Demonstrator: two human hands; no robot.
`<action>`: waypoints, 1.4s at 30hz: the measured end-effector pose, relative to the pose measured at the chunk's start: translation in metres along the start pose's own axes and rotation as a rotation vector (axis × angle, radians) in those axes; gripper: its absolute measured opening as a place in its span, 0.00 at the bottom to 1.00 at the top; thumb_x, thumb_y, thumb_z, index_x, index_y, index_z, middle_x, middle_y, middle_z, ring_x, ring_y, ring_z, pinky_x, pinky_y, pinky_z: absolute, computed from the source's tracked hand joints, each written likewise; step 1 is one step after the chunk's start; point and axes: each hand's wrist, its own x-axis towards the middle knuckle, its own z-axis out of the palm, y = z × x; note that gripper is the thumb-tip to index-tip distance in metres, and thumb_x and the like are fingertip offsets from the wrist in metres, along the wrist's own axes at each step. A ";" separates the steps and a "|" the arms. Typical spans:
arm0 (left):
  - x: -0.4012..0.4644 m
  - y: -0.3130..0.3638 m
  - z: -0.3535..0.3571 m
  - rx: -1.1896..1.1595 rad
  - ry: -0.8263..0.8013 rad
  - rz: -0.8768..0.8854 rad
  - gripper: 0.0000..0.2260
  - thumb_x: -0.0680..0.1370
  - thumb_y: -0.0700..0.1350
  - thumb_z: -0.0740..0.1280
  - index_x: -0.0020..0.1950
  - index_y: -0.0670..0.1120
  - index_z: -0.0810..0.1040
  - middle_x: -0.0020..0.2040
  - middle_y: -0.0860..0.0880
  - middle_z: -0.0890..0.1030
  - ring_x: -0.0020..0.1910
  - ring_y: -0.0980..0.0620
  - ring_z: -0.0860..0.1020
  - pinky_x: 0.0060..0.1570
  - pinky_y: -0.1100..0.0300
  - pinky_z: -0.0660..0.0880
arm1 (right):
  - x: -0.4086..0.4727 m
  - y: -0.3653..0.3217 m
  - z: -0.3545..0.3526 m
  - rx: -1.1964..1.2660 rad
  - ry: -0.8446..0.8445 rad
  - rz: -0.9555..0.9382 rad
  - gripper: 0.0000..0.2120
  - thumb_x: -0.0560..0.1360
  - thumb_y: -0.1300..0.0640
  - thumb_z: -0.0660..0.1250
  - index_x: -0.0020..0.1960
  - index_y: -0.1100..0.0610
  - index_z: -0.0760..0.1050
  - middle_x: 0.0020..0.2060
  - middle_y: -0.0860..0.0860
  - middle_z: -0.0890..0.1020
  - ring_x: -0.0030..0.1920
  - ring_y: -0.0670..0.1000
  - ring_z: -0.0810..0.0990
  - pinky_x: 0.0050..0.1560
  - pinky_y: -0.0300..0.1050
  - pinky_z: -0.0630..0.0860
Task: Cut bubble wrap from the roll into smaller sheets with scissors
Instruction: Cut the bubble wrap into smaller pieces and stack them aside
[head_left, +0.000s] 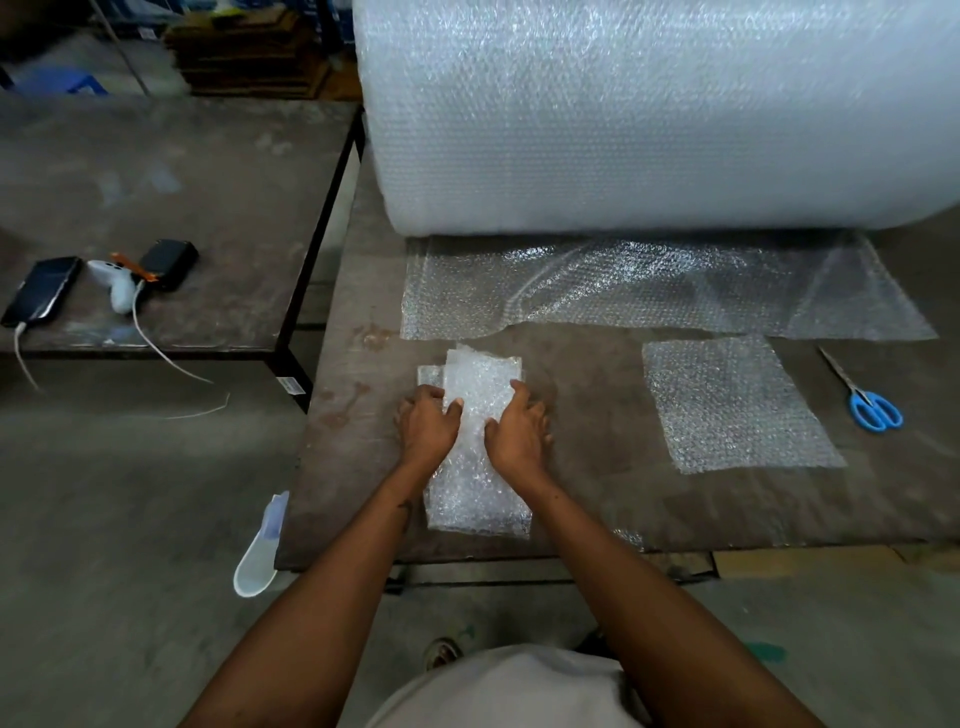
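A huge bubble wrap roll (649, 114) lies across the back of the brown table (597, 509), its loose end (649, 291) spread flat in front of it. A folded stack of cut sheets (480, 384) sits near the table's front left. My left hand (427, 423) and my right hand (517, 431) press down on the stack from either side, fingers spread flat. One single cut sheet (732, 405) lies flat to the right. Blue-handled scissors (865, 397) rest on the table at the far right, apart from both hands.
A second table (156, 171) at the left carries a phone (39, 291) on a cable, a white controller (117, 286) and a dark case (169, 262). A white plastic scoop (260, 551) hangs off the brown table's left corner. Boxes stand behind.
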 end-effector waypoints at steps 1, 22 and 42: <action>0.001 -0.004 0.000 -0.020 -0.010 -0.007 0.22 0.82 0.54 0.73 0.70 0.42 0.77 0.63 0.39 0.83 0.68 0.37 0.77 0.71 0.44 0.71 | 0.002 0.000 0.000 0.019 -0.001 0.005 0.35 0.81 0.55 0.71 0.82 0.52 0.56 0.75 0.64 0.68 0.76 0.65 0.67 0.73 0.65 0.64; 0.015 -0.030 -0.012 0.038 -0.013 0.120 0.38 0.81 0.62 0.71 0.81 0.39 0.65 0.76 0.36 0.71 0.75 0.35 0.70 0.76 0.41 0.67 | -0.014 -0.010 0.013 -0.125 0.012 -0.336 0.37 0.84 0.53 0.65 0.86 0.43 0.48 0.85 0.59 0.51 0.85 0.63 0.52 0.76 0.71 0.63; -0.010 -0.034 -0.014 0.564 -0.008 0.592 0.27 0.88 0.59 0.47 0.84 0.53 0.67 0.86 0.50 0.63 0.85 0.50 0.60 0.81 0.43 0.56 | -0.015 0.021 0.026 -0.335 -0.150 -0.499 0.32 0.87 0.45 0.48 0.88 0.51 0.40 0.87 0.47 0.41 0.86 0.54 0.39 0.83 0.66 0.51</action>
